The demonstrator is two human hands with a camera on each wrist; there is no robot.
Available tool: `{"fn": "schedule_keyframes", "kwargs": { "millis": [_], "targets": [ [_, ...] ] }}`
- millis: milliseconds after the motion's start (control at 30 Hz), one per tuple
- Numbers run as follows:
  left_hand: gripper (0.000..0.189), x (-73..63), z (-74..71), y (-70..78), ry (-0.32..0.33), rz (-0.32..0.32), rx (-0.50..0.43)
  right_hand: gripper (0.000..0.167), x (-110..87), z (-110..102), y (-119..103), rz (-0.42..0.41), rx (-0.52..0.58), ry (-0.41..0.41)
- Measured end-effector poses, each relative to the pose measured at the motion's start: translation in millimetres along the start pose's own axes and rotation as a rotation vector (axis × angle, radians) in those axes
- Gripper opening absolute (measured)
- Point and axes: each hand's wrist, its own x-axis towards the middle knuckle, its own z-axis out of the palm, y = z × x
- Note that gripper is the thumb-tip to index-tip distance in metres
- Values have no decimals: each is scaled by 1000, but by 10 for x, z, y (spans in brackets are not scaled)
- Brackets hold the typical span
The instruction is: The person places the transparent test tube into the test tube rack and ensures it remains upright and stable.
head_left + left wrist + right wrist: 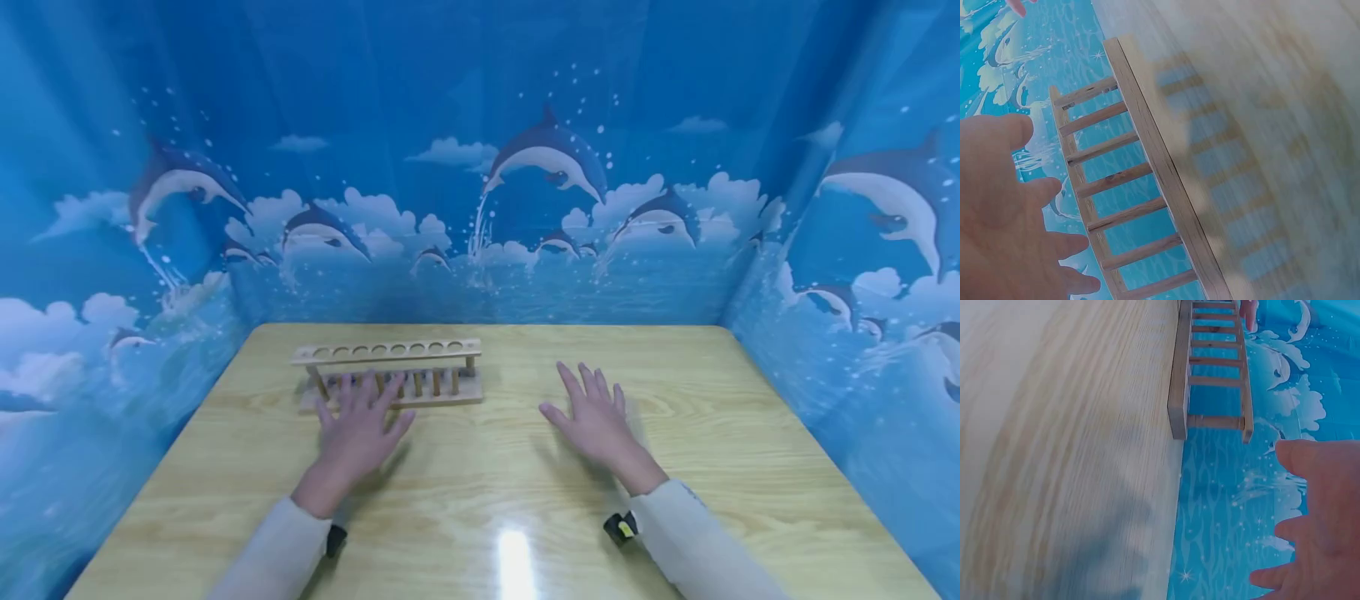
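Observation:
A wooden test tube rack (386,352) stands on the left half of the table, with a row of round holes in its top bar and upright pegs along its base. My left hand (358,437) hovers just in front of the rack, fingers spread and straight, holding nothing. In the left wrist view the rack (1160,165) shows beyond the fingertips. Over the table to the right is my right hand (597,423), fingers extended and nothing in it. The right wrist view has the rack (1179,381) some way off from that hand (1329,519).
The light wood-grain table (712,467) reflects a bright light at its front. Blue curtains (420,75) printed with dolphins and clouds rise at the back and both sides. A black strap (621,528) sits at the right wrist.

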Motion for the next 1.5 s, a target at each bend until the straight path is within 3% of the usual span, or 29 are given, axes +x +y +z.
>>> {"fn": "schedule_keyframes", "kwargs": {
  "millis": [200, 533, 1000, 1500],
  "targets": [
    [67, 11, -43, -32, 20, 14, -16, 77, 34, 73, -142, -26, 48, 10],
    [68, 64, -61, -177, 57, 13, 92, 79, 136, 199, -354, -47, 79, -19],
    [71, 109, -178, -436, 77, -10, 33, 84, 337, 373, -601, -67, 54, -3],
    [77, 219, -282, -646, 70, -50, -40, 87, 603, 384, -781, -155, 7, 22]
  ]
}}
